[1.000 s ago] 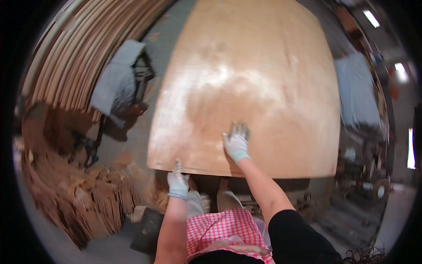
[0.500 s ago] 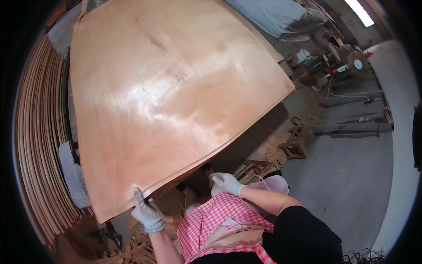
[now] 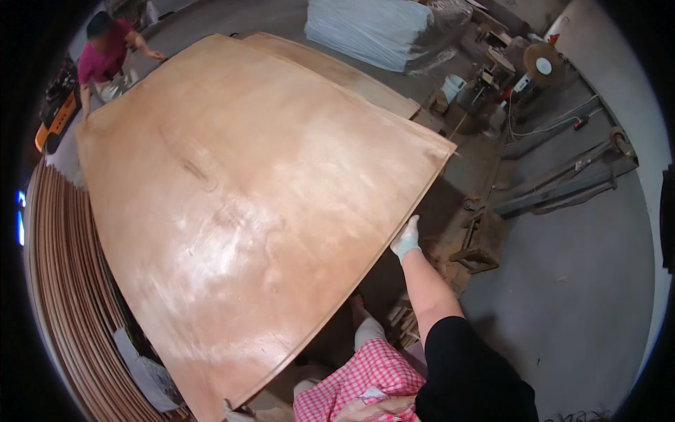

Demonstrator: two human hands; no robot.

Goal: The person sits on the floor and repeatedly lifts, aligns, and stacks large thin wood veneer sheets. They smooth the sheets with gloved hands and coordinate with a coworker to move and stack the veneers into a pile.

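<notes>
A broad, glossy, tan plywood sheet (image 3: 281,204) fills the middle of the view, lying over other sheets whose edges show beneath. My right hand (image 3: 406,238), in a white glove, reaches out to the sheet's right-hand near edge. It rests against that edge with the visible fingers stretched along it; the rest are hidden. At the sheet's near corner, by the bottom of the view, my left hand (image 3: 229,408) is mostly cut off. Its gloved fingertips press on the sheet's rim, so the hand appears closed on it.
A co-worker (image 3: 105,60) in a magenta top stands at the far left corner, hands near the sheet. Stacked brown boards (image 3: 67,281) line the left. Plastic-wrapped goods (image 3: 365,32) lie at the back. A wooden stand (image 3: 481,243) and machine rails (image 3: 562,190) are to the right.
My right hand has moved from in front of my apron, up and right to the sheet's edge. My left hand now sits lower in view. The co-worker has come into view at far left.
</notes>
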